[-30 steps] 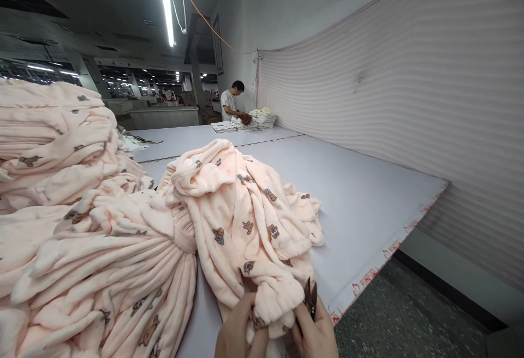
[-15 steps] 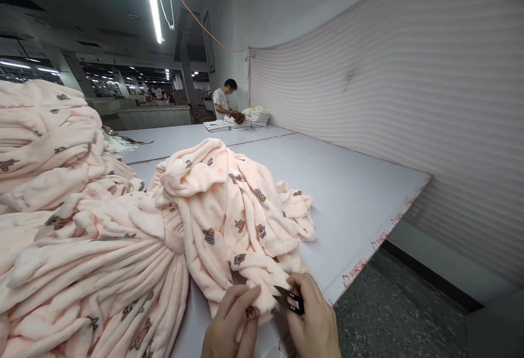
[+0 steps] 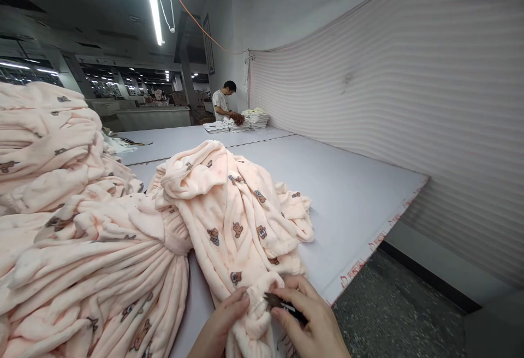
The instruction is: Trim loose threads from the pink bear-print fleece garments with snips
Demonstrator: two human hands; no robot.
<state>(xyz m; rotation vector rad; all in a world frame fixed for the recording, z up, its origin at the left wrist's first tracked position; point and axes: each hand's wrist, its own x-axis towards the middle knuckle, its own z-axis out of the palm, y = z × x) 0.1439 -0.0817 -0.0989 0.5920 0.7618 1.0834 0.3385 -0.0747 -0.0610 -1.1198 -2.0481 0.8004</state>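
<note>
A pale pink fleece garment (image 3: 245, 210) printed with small bears lies rumpled on the table, its near end drawn toward me. My left hand (image 3: 221, 317) grips the edge of this near end between thumb and fingers. In my right hand (image 3: 309, 314) are small black thread snips (image 3: 289, 309), their blades pointing left against the fleece. The blade tips touch or lie very close to the gathered fabric, partly hidden by my fingers.
A big heap of the same pink fleece (image 3: 102, 249) fills the left side. The grey table (image 3: 347, 200) ends along a taped edge at right. Farther back, a person (image 3: 221, 101) stands by stacked cloth (image 3: 257, 118). A striped sheet (image 3: 368, 85) hangs along the right wall.
The near end of the garment has come up between my hands, and my left hand now holds it. The snips have turned and moved down slightly to the fabric.
</note>
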